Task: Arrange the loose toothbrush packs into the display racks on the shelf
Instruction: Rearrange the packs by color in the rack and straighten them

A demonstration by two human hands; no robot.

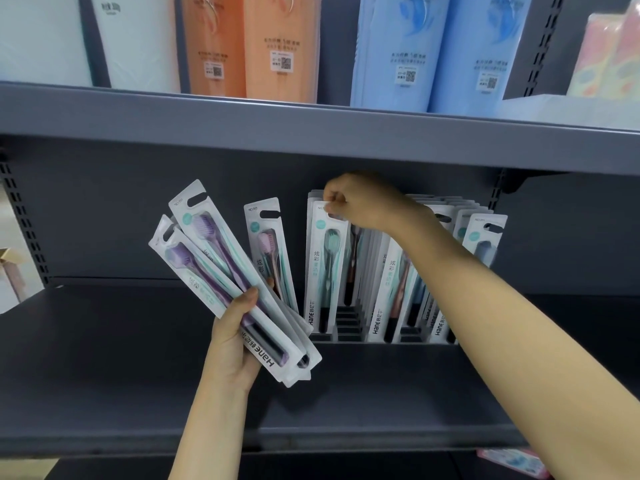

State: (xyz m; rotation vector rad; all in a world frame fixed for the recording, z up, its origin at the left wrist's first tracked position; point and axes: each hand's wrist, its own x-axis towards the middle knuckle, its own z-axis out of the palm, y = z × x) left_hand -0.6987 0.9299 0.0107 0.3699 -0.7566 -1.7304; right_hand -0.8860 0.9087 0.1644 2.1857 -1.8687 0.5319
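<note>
A dark grey shelf (104,358) fills most of the view, with another grey shelf board (311,129) above it. On that upper board stand tall packs: white ones (135,39) at the left, orange ones (249,46) in the middle, blue ones (433,50) to the right, and a pastel pack (609,57) at the far right edge.

Toward the back of the lower shelf, right of centre, sits a black slotted rack (346,327). Rows of toothbrush packs (388,292) stand upright in its slots, leaning slightly, and several slots between the rows are open.

The right hand (360,199) reaches in from the lower right, its forearm crossing in front of the rack's right rows. Its fingers (334,199) are pinched on the top edge of a green toothbrush pack (323,268), which stands in the front slot at the rack's left end.

The left hand (235,337) is held in front of the shelf, left of the rack. Its fingers are closed around the lower ends of a fan of loose packs (221,271): 2 purple toothbrush packs (207,233) tilted left and 1 pink toothbrush pack (265,244) nearly upright, just beside the rack's left end. More packs may lie behind them in the fan; I cannot tell.
</note>
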